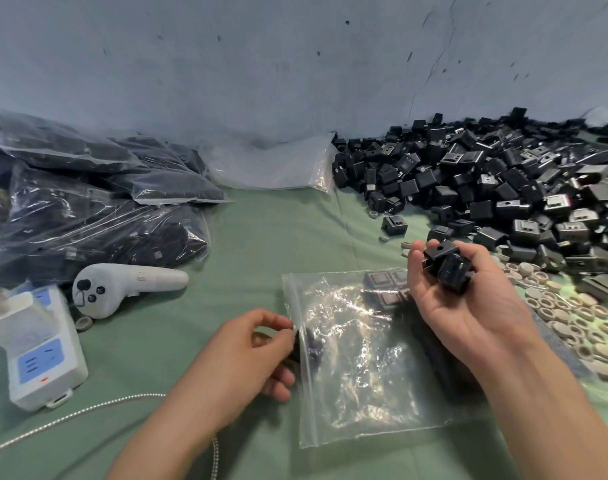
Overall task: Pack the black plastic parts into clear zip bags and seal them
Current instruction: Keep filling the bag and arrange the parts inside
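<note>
Evidently midway, the left hand [250,351] pinches the zip edge of the unsealed, partly filled clear plastic zip bag [358,375] on the green cloth [254,244], the right hand [468,306] clutches several boxy black plastic parts [447,268] above it, filled bags [88,188] lie piled left, and a large loose heap [503,181] remains right.

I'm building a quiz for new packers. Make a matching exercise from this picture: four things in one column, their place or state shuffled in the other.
Things
1. right hand
2. left hand
3. white controller
4. filled bags

Places or states
A. lies on the green cloth beside the power strip
B. holds black parts
C. piled at far left
D. pinches the zip bag at its edge

Pairs: 1-B, 2-D, 3-A, 4-C
</note>
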Demonstrator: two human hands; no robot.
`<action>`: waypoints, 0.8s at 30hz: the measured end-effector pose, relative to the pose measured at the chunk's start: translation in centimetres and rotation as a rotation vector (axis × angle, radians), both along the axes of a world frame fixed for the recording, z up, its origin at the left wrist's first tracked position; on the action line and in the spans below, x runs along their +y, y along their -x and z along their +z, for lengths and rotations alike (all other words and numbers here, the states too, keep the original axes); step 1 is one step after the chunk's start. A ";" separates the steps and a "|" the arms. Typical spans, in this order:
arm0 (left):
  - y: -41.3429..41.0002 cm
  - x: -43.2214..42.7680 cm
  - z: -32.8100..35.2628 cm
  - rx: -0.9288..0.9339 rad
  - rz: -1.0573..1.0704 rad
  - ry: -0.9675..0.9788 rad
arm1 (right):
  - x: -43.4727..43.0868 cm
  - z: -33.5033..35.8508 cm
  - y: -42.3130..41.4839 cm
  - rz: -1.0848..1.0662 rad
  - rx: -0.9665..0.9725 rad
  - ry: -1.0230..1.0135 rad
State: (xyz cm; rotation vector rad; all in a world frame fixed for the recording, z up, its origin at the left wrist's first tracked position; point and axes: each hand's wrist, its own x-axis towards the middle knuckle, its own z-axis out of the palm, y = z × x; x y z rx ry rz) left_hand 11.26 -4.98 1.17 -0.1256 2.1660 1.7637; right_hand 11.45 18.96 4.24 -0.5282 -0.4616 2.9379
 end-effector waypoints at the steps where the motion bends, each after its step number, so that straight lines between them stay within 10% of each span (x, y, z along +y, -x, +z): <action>1: -0.2 0.4 0.0 0.008 -0.041 -0.011 | 0.1 0.0 -0.1 -0.006 -0.002 -0.004; 12: -0.5 0.2 -0.8 0.636 -0.476 0.631 | 1.1 -0.4 -0.3 -0.034 -0.018 -0.017; 24: -0.4 1.9 -1.9 0.754 -0.382 0.537 | 2.1 -0.4 -0.2 -0.062 -0.022 -0.030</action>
